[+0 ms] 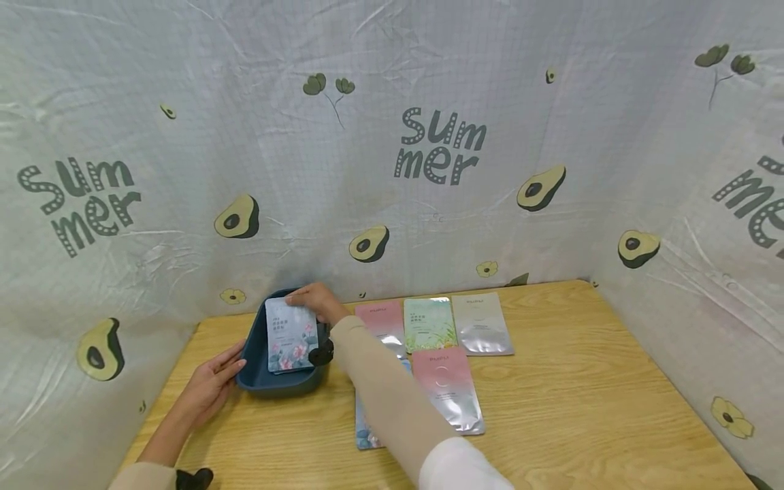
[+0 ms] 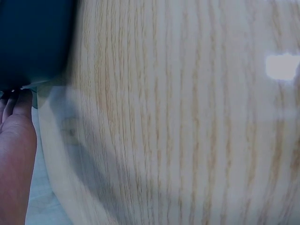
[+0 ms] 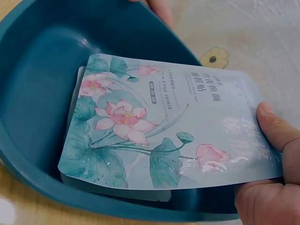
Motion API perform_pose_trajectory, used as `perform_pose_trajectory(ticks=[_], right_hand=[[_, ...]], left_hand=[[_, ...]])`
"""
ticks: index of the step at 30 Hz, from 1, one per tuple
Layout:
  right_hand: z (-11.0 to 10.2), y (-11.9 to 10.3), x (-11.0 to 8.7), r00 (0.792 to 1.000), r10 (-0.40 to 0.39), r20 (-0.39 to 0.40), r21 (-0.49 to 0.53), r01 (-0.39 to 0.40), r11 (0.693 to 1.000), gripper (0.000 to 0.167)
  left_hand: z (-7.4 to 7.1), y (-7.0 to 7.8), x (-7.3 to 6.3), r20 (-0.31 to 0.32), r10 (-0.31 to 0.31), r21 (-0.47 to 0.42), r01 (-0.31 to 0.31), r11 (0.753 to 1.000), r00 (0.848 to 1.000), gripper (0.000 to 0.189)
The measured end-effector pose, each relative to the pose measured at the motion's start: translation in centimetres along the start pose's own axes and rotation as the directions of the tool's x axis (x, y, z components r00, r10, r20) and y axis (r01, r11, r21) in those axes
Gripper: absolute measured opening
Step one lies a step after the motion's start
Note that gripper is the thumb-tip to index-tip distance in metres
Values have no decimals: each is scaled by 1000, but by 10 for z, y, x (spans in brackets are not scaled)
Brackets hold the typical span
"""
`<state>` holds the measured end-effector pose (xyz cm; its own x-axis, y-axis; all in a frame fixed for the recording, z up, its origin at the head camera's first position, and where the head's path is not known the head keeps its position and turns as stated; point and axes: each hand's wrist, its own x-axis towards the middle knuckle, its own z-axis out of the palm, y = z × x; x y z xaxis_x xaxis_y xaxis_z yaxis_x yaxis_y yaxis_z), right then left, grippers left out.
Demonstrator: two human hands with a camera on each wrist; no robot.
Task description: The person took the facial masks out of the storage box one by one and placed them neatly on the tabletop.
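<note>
A blue flat packet with pink lotus flowers [image 1: 292,337] lies over the inside of a dark blue plastic basin [image 1: 278,390]. My right hand [image 1: 320,301] pinches it by one end, the thumb [image 3: 272,123] on its upper face. Beneath it, the edge of another flat packet [image 3: 117,190] shows inside the basin. On the basin's left side, my left hand [image 1: 211,388] touches the outer wall and rim with extended fingers. The left wrist view catches only part of that hand, with the fingertips against the basin's underside or wall; which one I cannot tell.
Right of the basin lie a pink-and-silver packet [image 1: 381,320], a green packet [image 1: 431,324] and a cream-and-silver packet [image 1: 482,324]. Nearer are another pink-and-silver packet [image 1: 447,388] and a blue packet [image 1: 366,435], partly behind my right sleeve. A patterned sheet [image 1: 367,190] borders the wooden table [image 1: 569,395].
</note>
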<state>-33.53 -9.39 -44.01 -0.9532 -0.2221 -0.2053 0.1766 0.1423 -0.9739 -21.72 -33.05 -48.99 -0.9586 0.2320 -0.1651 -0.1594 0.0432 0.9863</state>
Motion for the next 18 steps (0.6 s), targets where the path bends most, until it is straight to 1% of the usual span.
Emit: perform_pose_trajectory(ticks=[9, 14, 18], right_hand=[[-18, -8, 8, 995, -86, 59, 81, 81, 993, 21], [-31, -17, 7, 988, -131, 78, 100, 122, 987, 22], [-41, -22, 8, 985, -146, 94, 124, 134, 983, 24]], left_hand=[[3, -1, 2, -17, 8, -8, -8, 1000, 1000, 70], [2, -2, 4, -18, 5, 13, -4, 1000, 1000, 69], [2, -2, 2, -23, -12, 39, 13, 999, 1000, 72]])
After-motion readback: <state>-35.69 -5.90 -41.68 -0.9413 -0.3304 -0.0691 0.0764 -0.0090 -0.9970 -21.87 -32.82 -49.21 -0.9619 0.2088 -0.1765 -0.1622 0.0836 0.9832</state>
